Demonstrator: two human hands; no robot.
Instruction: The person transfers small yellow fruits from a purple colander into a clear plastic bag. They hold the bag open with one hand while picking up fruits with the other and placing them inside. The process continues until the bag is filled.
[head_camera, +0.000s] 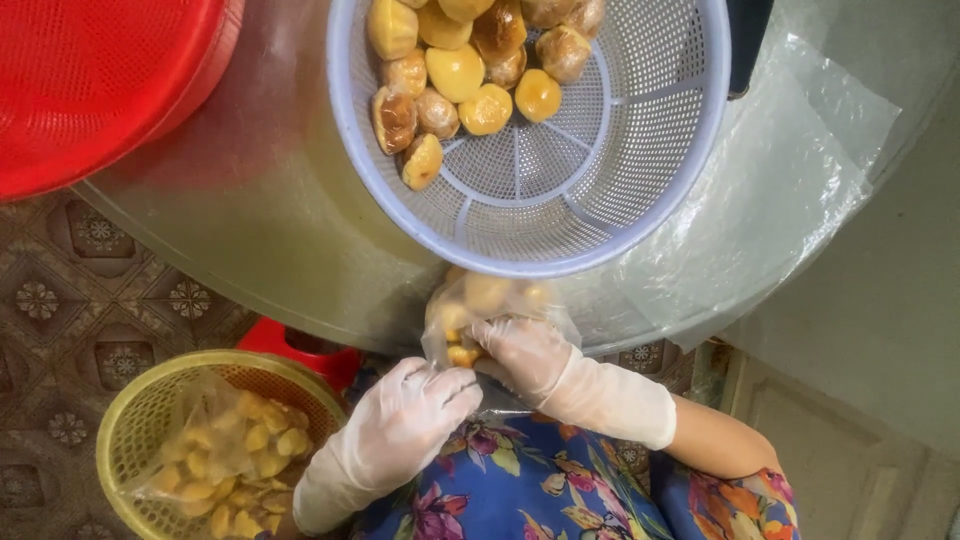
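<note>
Both my hands wear thin white gloves and meet at the near edge of a round table. My right hand (525, 352) grips the lower part of a small clear plastic bag (490, 300) filled with round yellow-brown pieces. My left hand (405, 418) is closed against the bag's bottom end beside it. Just beyond the bag stands a pale blue perforated basket (640, 150) with several loose yellow-brown pieces (460, 75) heaped on its far left side.
A yellow woven basket (135, 420) at the lower left holds filled clear bags (235, 450). A red basin (95, 80) sits at the table's far left. Clear plastic sheets (780, 170) lie at the right. A red stool (300, 352) shows under the table edge (260, 260).
</note>
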